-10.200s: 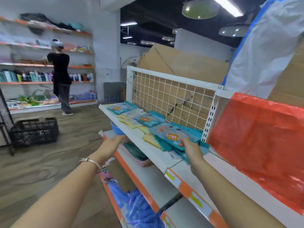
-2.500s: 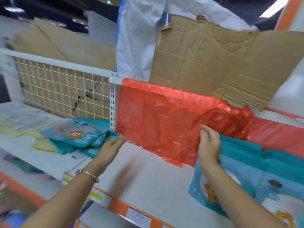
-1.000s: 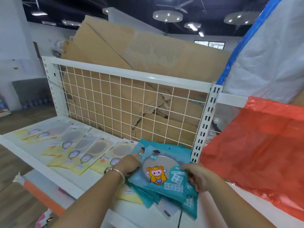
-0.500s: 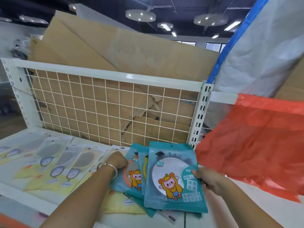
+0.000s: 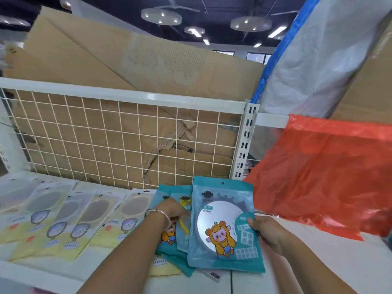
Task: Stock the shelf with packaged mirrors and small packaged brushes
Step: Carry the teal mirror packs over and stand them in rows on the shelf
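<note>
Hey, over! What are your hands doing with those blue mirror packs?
Right hand grips top mirror pack. Left hand on teal packs beneath. Red plastic bag crowds right side.

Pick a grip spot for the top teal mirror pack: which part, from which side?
Take the teal mirror pack by its flat right edge, coming in from the right, thumb on top. It's a thin pouch lying on the stack; that edge overhangs bare shelf, while the left edge overlaps other packs under the left hand. The right hand already pinches there.
</note>
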Motion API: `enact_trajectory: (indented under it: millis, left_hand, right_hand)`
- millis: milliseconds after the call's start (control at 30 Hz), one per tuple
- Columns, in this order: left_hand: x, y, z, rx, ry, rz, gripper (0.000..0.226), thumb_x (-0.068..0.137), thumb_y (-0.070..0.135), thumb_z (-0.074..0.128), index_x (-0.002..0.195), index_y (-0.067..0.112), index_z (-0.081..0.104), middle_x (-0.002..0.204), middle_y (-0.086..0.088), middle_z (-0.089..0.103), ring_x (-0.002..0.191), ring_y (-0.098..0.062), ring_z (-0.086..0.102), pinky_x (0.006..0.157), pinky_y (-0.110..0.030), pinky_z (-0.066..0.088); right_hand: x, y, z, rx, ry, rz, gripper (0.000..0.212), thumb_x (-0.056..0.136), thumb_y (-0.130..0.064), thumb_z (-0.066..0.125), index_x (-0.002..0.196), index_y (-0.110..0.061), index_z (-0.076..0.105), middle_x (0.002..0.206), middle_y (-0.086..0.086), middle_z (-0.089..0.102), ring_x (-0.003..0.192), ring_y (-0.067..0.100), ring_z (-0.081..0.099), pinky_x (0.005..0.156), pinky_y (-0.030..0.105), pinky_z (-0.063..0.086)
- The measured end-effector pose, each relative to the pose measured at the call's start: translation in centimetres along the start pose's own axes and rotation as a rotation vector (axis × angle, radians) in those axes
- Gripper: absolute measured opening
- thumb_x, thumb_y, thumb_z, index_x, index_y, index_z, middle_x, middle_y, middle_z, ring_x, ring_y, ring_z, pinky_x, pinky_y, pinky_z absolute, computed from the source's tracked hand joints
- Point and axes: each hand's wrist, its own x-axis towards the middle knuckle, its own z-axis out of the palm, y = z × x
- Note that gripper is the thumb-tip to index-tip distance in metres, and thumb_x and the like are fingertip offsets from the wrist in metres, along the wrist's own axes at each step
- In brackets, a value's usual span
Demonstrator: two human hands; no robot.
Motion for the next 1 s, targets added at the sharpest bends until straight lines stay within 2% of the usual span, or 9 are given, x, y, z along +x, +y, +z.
enact_trajectory:
  millis: [100, 233, 367, 467, 633, 700, 767, 867, 1000]
  left_hand:
    - [-0.2, -0.5, 0.3, -0.139, -0.09, -0.055, 0.026, 0.079, 0.016, 0.073, 0.067, 0.013, 0.05, 0.042, 0.001, 0.051, 0.031, -0.009, 0.04, 0.036, -0.015, 0.032]
    - [-0.1, -1.6, -0.2, -0.235, -0.141, 0.041, 0.022, 0.076, 0.021, 0.077, 0.092, 0.013, 0.065, 0.083, -0.005, 0.069, 0.07, -0.016, 0.059, 0.067, -0.025, 0.051]
    - [-0.6, -2.3, -3.2, -0.287, -0.11, 0.196, 0.037, 0.079, 0.024, 0.074, 0.103, -0.004, 0.066, 0.093, -0.012, 0.069, 0.08, -0.027, 0.058, 0.079, -0.034, 0.048]
    - [-1.5, -2.8, -5.2, -0.326, -0.13, 0.34, 0.026, 0.08, 0.025, 0.073, 0.097, 0.005, 0.072, 0.099, -0.013, 0.073, 0.095, -0.033, 0.068, 0.093, -0.044, 0.051]
    - [-2.2, -0.4, -3.2, -0.284, -0.224, 0.493, 0.027, 0.077, 0.033, 0.072, 0.098, 0.015, 0.074, 0.101, -0.004, 0.074, 0.098, -0.023, 0.069, 0.095, -0.04, 0.05]
    - [-2.6, 1.6, -0.6, -0.276, -0.23, 0.561, 0.02, 0.083, 0.026, 0.068, 0.099, 0.015, 0.072, 0.098, -0.001, 0.075, 0.094, -0.018, 0.07, 0.091, -0.036, 0.053]
    - [-3.4, 3.8, 2.4, -0.308, -0.245, 0.611, 0.012, 0.086, 0.018, 0.064, 0.096, 0.014, 0.071, 0.091, 0.002, 0.076, 0.082, -0.009, 0.072, 0.074, -0.023, 0.057]
    - [-4.7, 7.2, 7.2, -0.314, -0.26, 0.692, 0.009, 0.088, 0.013, 0.062, 0.09, 0.016, 0.071, 0.086, 0.004, 0.075, 0.076, -0.005, 0.071, 0.062, -0.014, 0.054]
    - [-7.7, 11.3, 14.2, -0.325, -0.302, 0.79, 0.011, 0.087, 0.013, 0.063, 0.078, 0.014, 0.068, 0.066, 0.008, 0.072, 0.064, -0.012, 0.064, 0.055, -0.012, 0.049]
  right_hand:
    - [-0.3, 1.1, 0.5, -0.031, 0.01, 0.018, 0.027, 0.097, -0.021, 0.051, 0.096, -0.001, 0.069, 0.083, 0.009, 0.075, 0.081, 0.027, 0.068, 0.08, 0.033, 0.052]
    - [-1.3, 1.3, 1.1, 0.05, -0.021, 0.041, 0.027, 0.098, -0.018, 0.047, 0.092, -0.001, 0.067, 0.07, 0.004, 0.072, 0.059, 0.014, 0.067, 0.051, 0.018, 0.047]
    - [-1.6, -0.2, 0.3, 0.104, 0.018, -0.035, 0.024, 0.1, -0.013, 0.044, 0.097, -0.002, 0.065, 0.079, 0.006, 0.07, 0.064, 0.013, 0.063, 0.051, 0.017, 0.045]
    - [-2.5, -0.8, -0.8, 0.138, 0.094, -0.082, 0.023, 0.1, -0.014, 0.044, 0.104, -0.005, 0.064, 0.087, 0.005, 0.071, 0.073, 0.014, 0.062, 0.06, 0.022, 0.044]
    - [-6.5, 0.3, -4.5, 0.232, 0.29, -0.145, 0.02, 0.1, -0.016, 0.042, 0.104, -0.013, 0.062, 0.09, -0.001, 0.067, 0.082, 0.011, 0.058, 0.068, 0.024, 0.038]
    - [-8.8, 1.2, -6.8, 0.297, 0.407, -0.164, 0.018, 0.1, -0.013, 0.041, 0.105, -0.013, 0.059, 0.091, -0.002, 0.065, 0.084, 0.01, 0.056, 0.067, 0.021, 0.037]
    - [-11.7, 2.2, -9.7, 0.336, 0.55, -0.174, 0.015, 0.1, -0.011, 0.042, 0.107, -0.009, 0.055, 0.097, 0.001, 0.063, 0.09, 0.015, 0.054, 0.071, 0.02, 0.039]
    - [-16.3, 4.4, -15.2, 0.368, 0.77, -0.166, 0.016, 0.099, -0.012, 0.044, 0.107, -0.002, 0.054, 0.104, 0.004, 0.054, 0.103, 0.02, 0.047, 0.094, 0.03, 0.036]
    - [-23.4, 7.8, -21.3, 0.384, 0.998, -0.169, 0.015, 0.099, -0.013, 0.044, 0.098, -0.003, 0.056, 0.092, 0.002, 0.055, 0.094, 0.018, 0.047, 0.085, 0.033, 0.04]
